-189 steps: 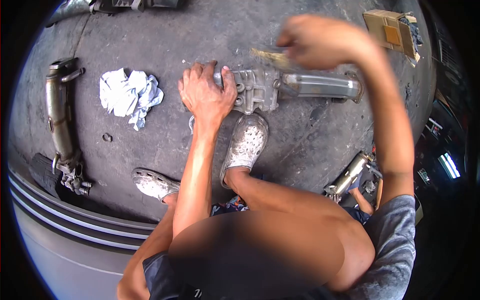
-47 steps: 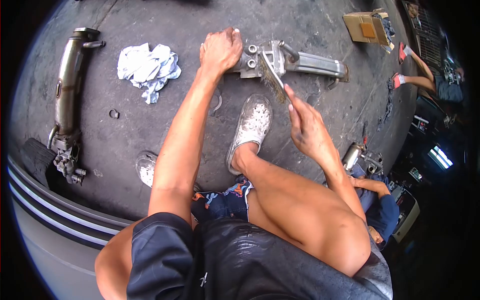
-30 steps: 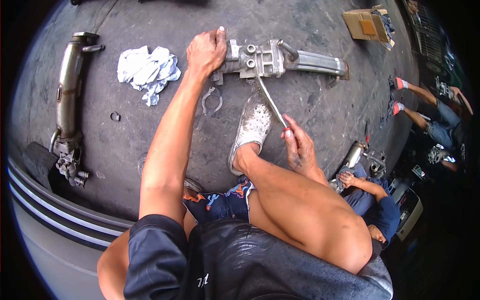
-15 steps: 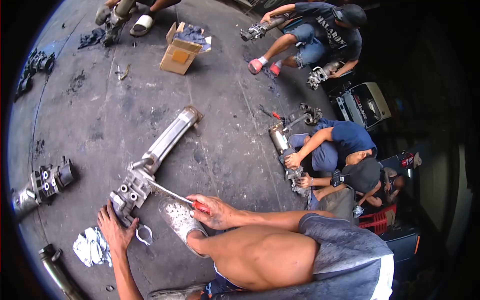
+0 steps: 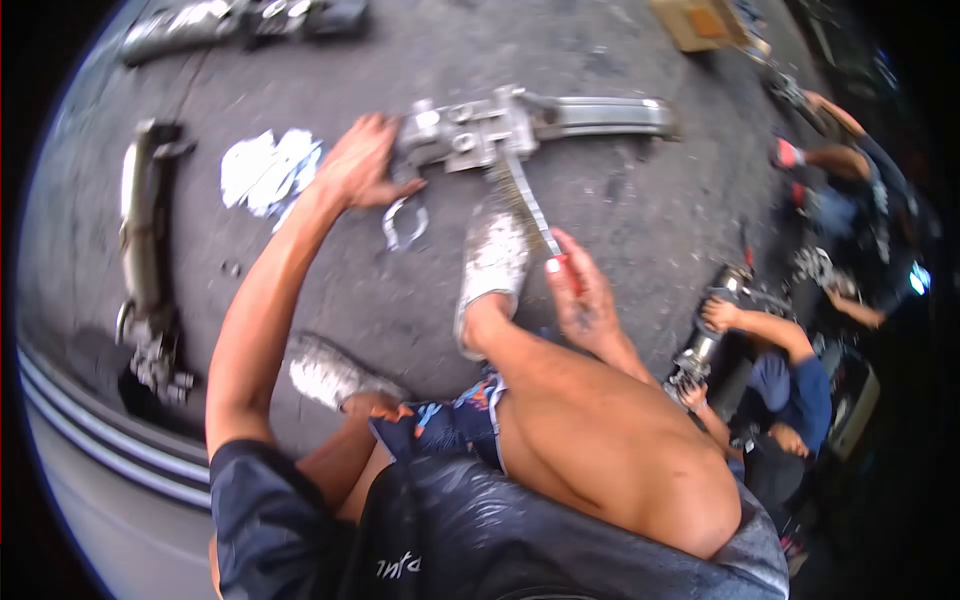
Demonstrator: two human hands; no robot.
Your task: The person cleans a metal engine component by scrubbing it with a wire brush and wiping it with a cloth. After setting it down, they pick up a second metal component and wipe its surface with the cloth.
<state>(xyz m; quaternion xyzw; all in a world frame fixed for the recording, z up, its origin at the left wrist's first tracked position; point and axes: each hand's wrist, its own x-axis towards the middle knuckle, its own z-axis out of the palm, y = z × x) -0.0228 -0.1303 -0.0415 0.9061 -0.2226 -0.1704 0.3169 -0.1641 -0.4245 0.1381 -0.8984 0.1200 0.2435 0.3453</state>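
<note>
A metal engine part (image 5: pixel 470 135) lies on the dark floor, with a blocky end with round ports and a long flat-sided tube (image 5: pixel 605 117). My left hand (image 5: pixel 355 165) holds its blocky left end, fingers on the far side and thumb on the near side. My right hand (image 5: pixel 588 305) is closed round the red handle of a wire brush (image 5: pixel 530 200). The brush slants up to the near side of the blocky end, its bristles facing left. A ring clamp (image 5: pixel 405 224) lies just below my left thumb. Beside that hand is a crumpled white cloth (image 5: pixel 268 172).
Another metal tube part (image 5: pixel 145 235) lies on the left, and one more (image 5: pixel 245 25) at the top. A cardboard box (image 5: pixel 705 25) stands top right. On the right, a person in a blue shirt (image 5: pixel 805 385) handles a similar part (image 5: pixel 705 345); another person sits beyond.
My view has turned and tilted down, so the engine part now lies level near the top. Both hands keep their holds, and the brush is still against the part.
</note>
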